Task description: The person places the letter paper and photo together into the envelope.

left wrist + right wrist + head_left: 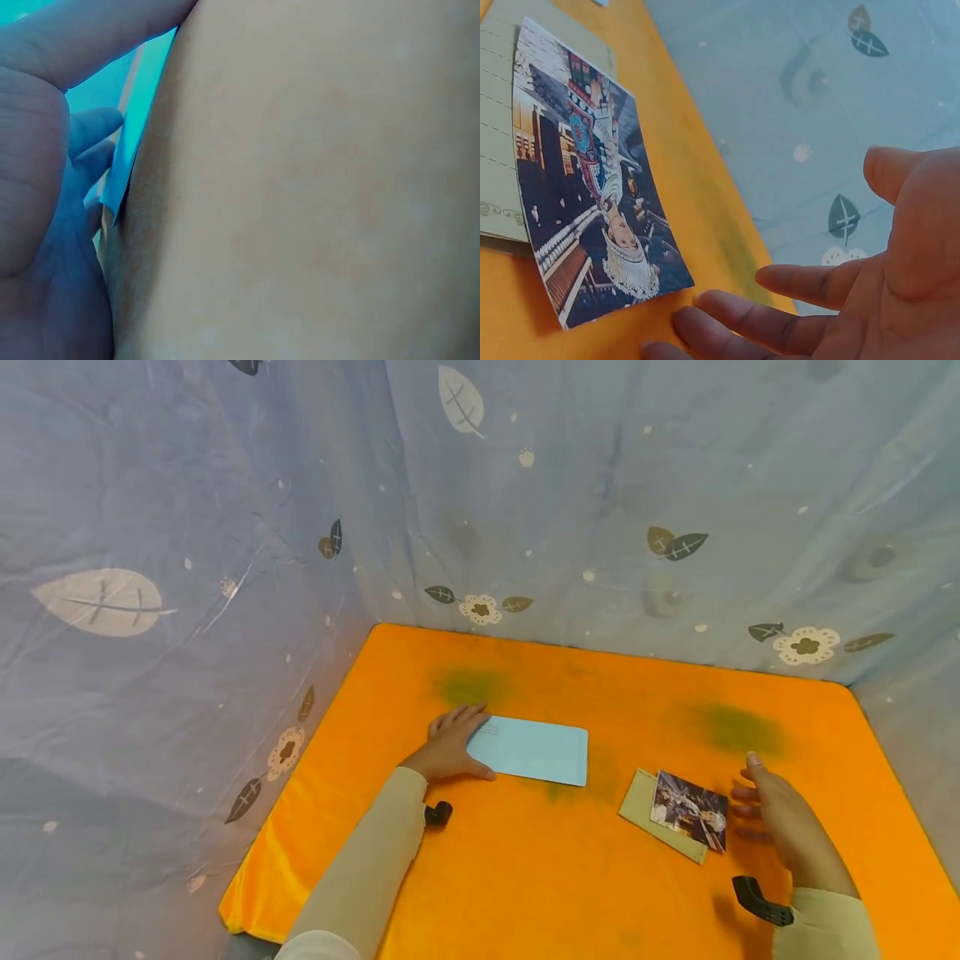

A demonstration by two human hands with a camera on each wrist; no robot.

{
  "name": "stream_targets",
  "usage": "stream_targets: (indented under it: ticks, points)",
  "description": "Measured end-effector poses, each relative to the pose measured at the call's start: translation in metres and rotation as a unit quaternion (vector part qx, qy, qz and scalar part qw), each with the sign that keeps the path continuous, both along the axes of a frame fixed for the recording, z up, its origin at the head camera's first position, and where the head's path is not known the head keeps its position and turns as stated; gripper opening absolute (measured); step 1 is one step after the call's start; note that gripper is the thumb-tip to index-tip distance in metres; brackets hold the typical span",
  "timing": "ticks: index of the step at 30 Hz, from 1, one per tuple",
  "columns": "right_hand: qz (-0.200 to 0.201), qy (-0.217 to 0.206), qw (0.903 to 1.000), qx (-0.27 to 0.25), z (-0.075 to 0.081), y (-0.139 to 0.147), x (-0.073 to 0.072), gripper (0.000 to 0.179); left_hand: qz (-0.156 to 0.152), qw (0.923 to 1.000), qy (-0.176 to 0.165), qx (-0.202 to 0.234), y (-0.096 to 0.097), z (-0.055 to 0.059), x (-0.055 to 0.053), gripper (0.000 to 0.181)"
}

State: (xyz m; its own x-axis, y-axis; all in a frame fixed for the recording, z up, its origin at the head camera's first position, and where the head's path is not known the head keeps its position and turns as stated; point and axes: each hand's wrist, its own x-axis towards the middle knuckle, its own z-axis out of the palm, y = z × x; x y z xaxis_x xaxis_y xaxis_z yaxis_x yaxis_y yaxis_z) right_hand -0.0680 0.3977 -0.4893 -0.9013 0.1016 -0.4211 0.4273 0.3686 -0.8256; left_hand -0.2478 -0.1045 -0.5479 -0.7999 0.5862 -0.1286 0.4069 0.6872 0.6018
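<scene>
On the orange cloth lies a light blue envelope [536, 752], with small print near its left end and a fold line near its right. My left hand [453, 750] grips that left end across its width, thumb at the near edge and fingers at the far one. In the left wrist view the envelope [146, 112] shows as a thin slanted strip between thumb and fingers. My right hand [783, 822] hovers beside a photo card [690, 810], fingers spread and holding nothing. The card [604, 195], showing a person in a white headdress, overlaps a beige dashed-line paper [499, 142].
The orange cloth [525, 877] covers the table and has dark greenish patches. Pale blue curtains [570, 510] with leaf and flower prints stand along the left, back and right edges. A black strap piece sits at each wrist.
</scene>
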Motion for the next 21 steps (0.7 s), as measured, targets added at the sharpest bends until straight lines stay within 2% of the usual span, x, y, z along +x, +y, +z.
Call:
stream_targets:
  ticks: [8,14,21]
  points:
    - [0.013,-0.038,0.9991,-0.013,0.000,-0.002,0.001,0.105,0.000,1.0000,0.003,0.001,-0.002,0.002,-0.002,0.118]
    - [-0.005,-0.053,0.9984,-0.017,-0.002,-0.005,0.006,0.106,0.002,1.0000,0.007,0.001,-0.002,0.001,-0.002,0.118]
    - [-0.028,-0.058,0.9974,-0.032,-0.008,-0.005,0.011,0.098,-0.005,0.9999,0.010,0.001,-0.001,-0.001,-0.002,0.118]
